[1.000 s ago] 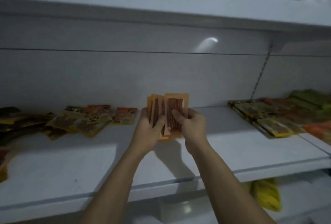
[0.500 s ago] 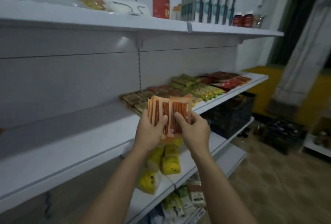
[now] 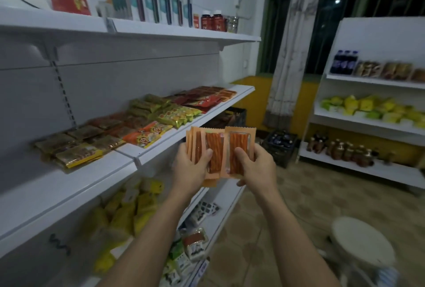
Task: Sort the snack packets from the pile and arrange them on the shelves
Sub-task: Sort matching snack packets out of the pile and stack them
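**Orange packets fanned out as the view swings down the aisle**

A person's left hand (image 3: 192, 167) grips a fanned stack of orange snack packets (image 3: 208, 149) with the thumb across the front, while the right hand (image 3: 257, 167) pinches the frontmost packet (image 3: 239, 151), drawn partly clear of the fan. A second ago the same fan was held before a nearly bare stretch of shelf; the view has since turned right, bringing the stocked middle shelf (image 3: 161, 149) into sight. Its sorted rows of brown, orange, yellow and red packets (image 3: 147, 135) lie just beyond the hands. This suggests the person is looking for a slot for these packets. A second shelving unit (image 3: 368, 123) stands well apart across the floor.
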A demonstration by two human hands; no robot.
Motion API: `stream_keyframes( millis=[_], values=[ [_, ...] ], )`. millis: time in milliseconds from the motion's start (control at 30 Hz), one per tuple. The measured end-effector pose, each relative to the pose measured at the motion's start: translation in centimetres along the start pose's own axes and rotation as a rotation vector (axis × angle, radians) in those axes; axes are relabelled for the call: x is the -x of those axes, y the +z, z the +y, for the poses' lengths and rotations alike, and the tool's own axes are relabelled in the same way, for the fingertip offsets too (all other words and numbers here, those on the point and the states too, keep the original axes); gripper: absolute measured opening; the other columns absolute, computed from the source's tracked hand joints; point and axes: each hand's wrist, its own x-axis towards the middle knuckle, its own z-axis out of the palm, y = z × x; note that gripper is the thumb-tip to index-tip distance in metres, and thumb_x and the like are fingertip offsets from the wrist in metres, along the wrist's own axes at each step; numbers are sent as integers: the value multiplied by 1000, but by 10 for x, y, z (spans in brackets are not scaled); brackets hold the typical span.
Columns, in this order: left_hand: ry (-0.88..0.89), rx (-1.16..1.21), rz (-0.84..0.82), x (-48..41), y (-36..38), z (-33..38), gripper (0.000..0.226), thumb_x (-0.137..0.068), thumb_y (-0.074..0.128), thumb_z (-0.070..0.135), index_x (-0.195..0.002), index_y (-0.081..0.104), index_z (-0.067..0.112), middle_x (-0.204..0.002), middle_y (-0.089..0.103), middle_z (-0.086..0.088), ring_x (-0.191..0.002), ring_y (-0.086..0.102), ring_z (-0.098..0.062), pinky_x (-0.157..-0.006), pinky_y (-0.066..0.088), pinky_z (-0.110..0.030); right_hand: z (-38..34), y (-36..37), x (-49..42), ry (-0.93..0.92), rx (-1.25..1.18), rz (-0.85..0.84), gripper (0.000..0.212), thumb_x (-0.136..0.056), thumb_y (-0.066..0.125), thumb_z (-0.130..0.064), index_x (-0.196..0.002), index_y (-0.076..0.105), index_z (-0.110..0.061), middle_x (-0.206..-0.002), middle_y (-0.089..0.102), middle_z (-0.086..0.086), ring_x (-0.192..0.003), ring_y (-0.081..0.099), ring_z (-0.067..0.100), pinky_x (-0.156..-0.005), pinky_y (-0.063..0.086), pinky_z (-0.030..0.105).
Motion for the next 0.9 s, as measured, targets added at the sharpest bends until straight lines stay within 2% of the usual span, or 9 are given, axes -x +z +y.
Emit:
stream_keyframes(
  millis=[100, 233, 333, 433, 533, 667, 800, 900],
  values=[
    [-1, 15, -37, -16, 28, -8, 36, -89, 70, 34, -119, 53, 23, -108, 67, 6, -100, 66, -11, -88, 57, -42, 11, -20, -17, 60, -85, -53, 15, -96, 59, -10, -108, 63, -19, -91, 71, 1, -71, 71, 15, -50, 57, 31],
    [-4, 31, -82, -45, 70, -20, 35, -90, 69, 31, -118, 51, 21, -106, 64, 7, -97, 64, -8, -75, 53, -23, 33, -41, -52, 119, -94, -77, 19, -94, 60, -4, -108, 66, -16, -96, 73, 5, -81, 73, 20, -58, 58, 29],
    [-4, 48, -101, -76, 104, -30, 31, -90, 70, 31, -114, 51, 21, -103, 64, 8, -93, 63, -4, -69, 48, -18, 48, -51, -91, 143, -76, -54, 18, -93, 62, -3, -107, 67, -13, -96, 73, 7, -82, 73, 22, -58, 58, 29],
    [-27, 75, -112, -117, 137, -41, 31, -89, 71, 33, -112, 53, 23, -101, 65, 8, -92, 64, -5, -70, 49, -19, 62, -53, -140, 168, -27, 0, 14, -91, 66, -6, -103, 66, -11, -96, 71, 10, -78, 73, 25, -57, 59, 33],
    [-63, 99, -113, -161, 169, -50, 35, -89, 71, 34, -116, 53, 21, -103, 65, 7, -94, 64, -6, -71, 51, -19, 79, -51, -197, 182, 54, 88, 7, -90, 69, -14, -95, 65, -15, -90, 72, 5, -73, 73, 21, -56, 59, 35],
    [-82, 90, -123, -218, 203, -62, 45, -89, 69, 36, -126, 51, 18, -111, 64, 5, -93, 62, -3, -68, 49, -14, 99, -47, -268, 163, 138, 170, 6, -90, 69, -25, -92, 65, -21, -86, 72, -6, -75, 70, 7, -59, 54, 22],
    [-70, 69, -152, -261, 234, -75, 48, -90, 68, 37, -130, 49, 16, -115, 64, 3, -100, 63, -7, -72, 51, -17, 122, -46, -319, 182, 63, 172, 8, -90, 70, -24, -91, 68, -16, -86, 73, -4, -81, 70, 11, -71, 56, 29],
    [-64, 62, -183, -283, 254, -83, 48, -90, 67, 37, -129, 49, 17, -115, 64, 3, -102, 64, -8, -77, 54, -20, 134, -52, -346, 216, -34, 147, 15, -90, 70, -24, -90, 71, -10, -84, 75, -1, -79, 72, 10, -68, 55, 25]
  ],
)
